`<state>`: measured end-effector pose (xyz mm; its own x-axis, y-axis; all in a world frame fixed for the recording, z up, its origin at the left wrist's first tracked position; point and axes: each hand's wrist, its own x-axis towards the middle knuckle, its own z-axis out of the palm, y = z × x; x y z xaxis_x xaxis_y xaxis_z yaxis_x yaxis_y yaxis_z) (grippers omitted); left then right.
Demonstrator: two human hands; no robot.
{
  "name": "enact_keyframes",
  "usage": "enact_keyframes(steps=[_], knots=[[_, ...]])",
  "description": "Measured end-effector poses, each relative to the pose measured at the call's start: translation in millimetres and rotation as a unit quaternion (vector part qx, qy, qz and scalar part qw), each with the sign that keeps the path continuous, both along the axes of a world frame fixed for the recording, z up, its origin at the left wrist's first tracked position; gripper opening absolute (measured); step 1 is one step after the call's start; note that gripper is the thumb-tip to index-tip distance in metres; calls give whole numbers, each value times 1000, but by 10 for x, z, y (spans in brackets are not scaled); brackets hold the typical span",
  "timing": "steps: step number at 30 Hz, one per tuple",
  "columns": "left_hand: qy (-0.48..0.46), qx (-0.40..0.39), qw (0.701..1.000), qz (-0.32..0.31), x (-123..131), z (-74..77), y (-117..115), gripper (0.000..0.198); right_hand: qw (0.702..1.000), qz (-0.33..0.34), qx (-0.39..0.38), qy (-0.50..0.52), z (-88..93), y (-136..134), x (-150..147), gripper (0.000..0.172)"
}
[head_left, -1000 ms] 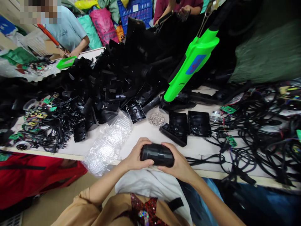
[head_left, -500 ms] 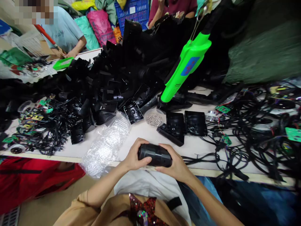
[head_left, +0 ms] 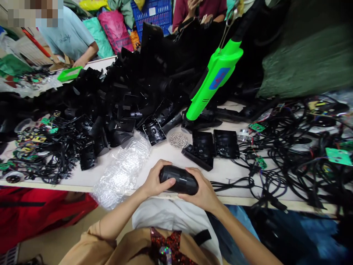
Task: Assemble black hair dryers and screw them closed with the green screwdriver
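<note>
Rolled slightly since a moment ago, the black plastic cylinder sits cupped between the curled left hand and right hand, while black housings, seemingly unassembled, lie heaped on the desk.

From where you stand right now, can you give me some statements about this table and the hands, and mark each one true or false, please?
1. The left hand and right hand hold a black plastic cylinder. True.
2. The small silver screws lie inside the bubble wrap. False: they lie in a round dish, away from it.
3. Tangled black cables and a green circuit board lie at the right side of the table. True.
4. The bright green tool lies flat on the table. False: it hangs tilted from a metal hook.
</note>
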<state>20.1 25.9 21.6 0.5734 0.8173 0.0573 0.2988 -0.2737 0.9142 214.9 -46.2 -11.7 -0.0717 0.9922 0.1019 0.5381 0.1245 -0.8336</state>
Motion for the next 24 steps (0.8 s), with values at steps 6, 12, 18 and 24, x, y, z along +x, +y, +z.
enact_keyframes(steps=[6,12,18,24], knots=[[9,-83,996,-4,-44,30,56,66,989,2,-148,-21,198,110,58,61],[177,-138,974,14,-45,90,353,53,975,-12,-219,34,285,364,109,39],[222,-63,973,11,29,70,484,51,980,17,-199,3,275,359,122,36],[260,101,958,71,-22,252,426,42,988,16,-146,-49,517,385,256,35]])
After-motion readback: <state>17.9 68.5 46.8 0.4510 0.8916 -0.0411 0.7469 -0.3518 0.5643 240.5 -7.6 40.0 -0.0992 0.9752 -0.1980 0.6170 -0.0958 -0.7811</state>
